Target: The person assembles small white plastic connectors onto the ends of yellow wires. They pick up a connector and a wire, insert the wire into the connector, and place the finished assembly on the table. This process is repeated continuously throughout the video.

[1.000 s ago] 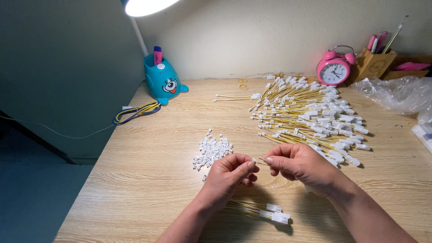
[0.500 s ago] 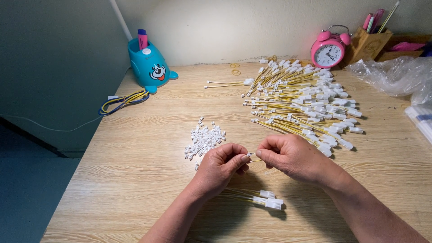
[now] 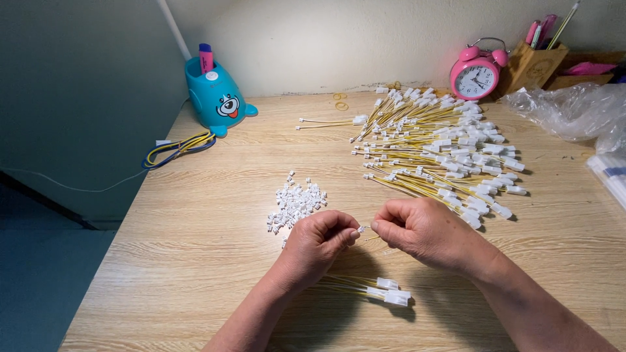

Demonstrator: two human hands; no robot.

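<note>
My left hand (image 3: pixel 317 243) and my right hand (image 3: pixel 424 230) meet over the wooden table (image 3: pixel 195 241), fingertips almost touching. Between them sits a tiny white connector (image 3: pixel 360 229), pinched in my left fingers. My right fingers pinch the end of a thin yellow wire that is mostly hidden under the hand. A small heap of loose white connectors (image 3: pixel 297 201) lies just left of my left hand. A big fan of yellow wires with white plugs (image 3: pixel 438 145) spreads beyond my right hand. A few finished wires (image 3: pixel 381 291) lie under my wrists.
A blue animal-shaped pen holder (image 3: pixel 216 96) stands at the back left, with a coiled yellow and blue cable (image 3: pixel 177 147) beside it. A pink alarm clock (image 3: pixel 476 73), a wooden pen box (image 3: pixel 533 64) and clear plastic bags (image 3: pixel 574 111) sit at the back right.
The view has tilted down and shifted slightly. My hands stay together over the table, with the fingertips working at the small connector; the heaps have not moved.
</note>
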